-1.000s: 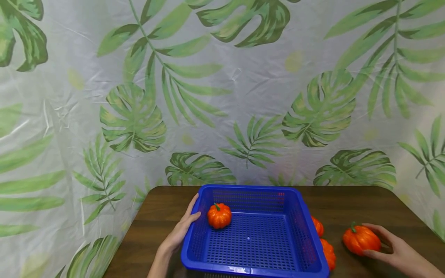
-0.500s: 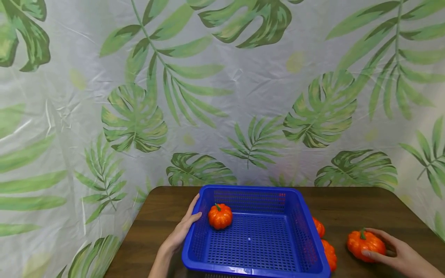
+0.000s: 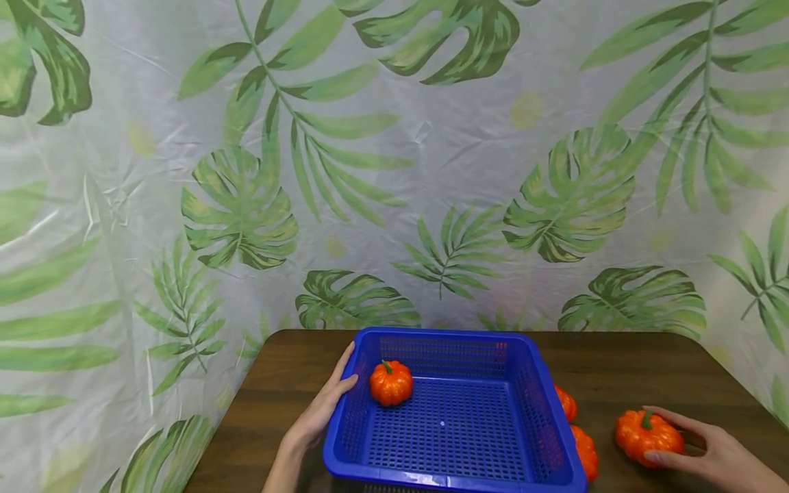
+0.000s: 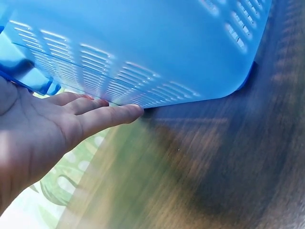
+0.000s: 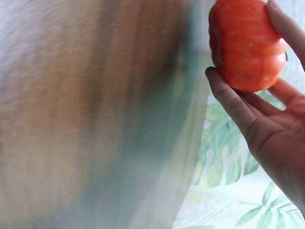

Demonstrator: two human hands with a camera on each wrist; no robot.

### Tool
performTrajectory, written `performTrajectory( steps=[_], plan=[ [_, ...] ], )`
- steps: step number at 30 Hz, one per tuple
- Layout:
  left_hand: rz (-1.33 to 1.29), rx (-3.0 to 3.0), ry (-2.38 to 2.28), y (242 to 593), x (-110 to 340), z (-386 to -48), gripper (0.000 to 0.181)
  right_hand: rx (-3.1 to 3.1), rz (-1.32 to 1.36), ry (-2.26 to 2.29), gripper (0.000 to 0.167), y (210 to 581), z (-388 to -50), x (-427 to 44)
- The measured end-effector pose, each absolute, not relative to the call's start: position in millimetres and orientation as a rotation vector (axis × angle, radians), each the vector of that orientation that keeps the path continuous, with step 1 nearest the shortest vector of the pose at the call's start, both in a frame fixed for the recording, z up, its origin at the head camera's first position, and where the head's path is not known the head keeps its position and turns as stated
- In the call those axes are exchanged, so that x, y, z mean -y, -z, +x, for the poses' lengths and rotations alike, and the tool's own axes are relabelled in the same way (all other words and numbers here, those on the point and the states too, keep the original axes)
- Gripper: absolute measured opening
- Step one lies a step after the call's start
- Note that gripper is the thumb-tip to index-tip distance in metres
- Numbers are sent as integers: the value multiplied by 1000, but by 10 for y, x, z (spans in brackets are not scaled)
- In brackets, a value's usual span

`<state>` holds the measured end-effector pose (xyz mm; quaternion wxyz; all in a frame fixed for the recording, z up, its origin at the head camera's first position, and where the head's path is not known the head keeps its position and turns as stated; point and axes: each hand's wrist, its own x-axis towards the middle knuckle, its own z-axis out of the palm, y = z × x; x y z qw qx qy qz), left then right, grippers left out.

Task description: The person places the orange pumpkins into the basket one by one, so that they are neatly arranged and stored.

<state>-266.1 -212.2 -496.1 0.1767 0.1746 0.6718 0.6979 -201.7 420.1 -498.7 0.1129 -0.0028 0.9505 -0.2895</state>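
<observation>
My left hand (image 3: 322, 405) holds the left side of a blue perforated plastic basket (image 3: 450, 477), thumb over the rim. In the left wrist view its fingers (image 4: 107, 117) stretch along the outside of the basket wall (image 4: 147, 57). One small orange pumpkin (image 3: 391, 384) with a green stem sits inside, near the basket's back left corner. To the right of the basket, my right hand (image 3: 718, 450) grips another orange pumpkin (image 3: 647, 438) between thumb and fingers. The right wrist view shows this ribbed pumpkin (image 5: 248, 45) against the fingertips.
Two more orange pumpkins, a rear one (image 3: 565, 402) and a nearer one (image 3: 584, 453), lie against the basket's right side, partly hidden by it. Everything is on a dark brown wooden table (image 3: 622, 363). A leaf-patterned sheet (image 3: 456, 178) hangs behind the table.
My right hand and its pumpkin have shifted slightly right and nearer, and the pumpkin's stem has turned. The left hand, basket and other pumpkins keep their places.
</observation>
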Motion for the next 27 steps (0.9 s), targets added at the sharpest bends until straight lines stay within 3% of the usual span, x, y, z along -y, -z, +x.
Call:
performTrajectory(
  steps=[8,14,27],
  plan=[
    [495,-1950,-1953,4961,2109,-2657,59,-2973,-123,892,82,4745,-2053,-4160],
    [479,-1934,-1956,4954,2119,-2647,57,-2964,-409,1160,73,4447,-2180,-4000],
    [489,-1921,-1960,4949,2115,-2643,58,-2771,-635,1226,73,3694,-2588,-3102]
  ],
)
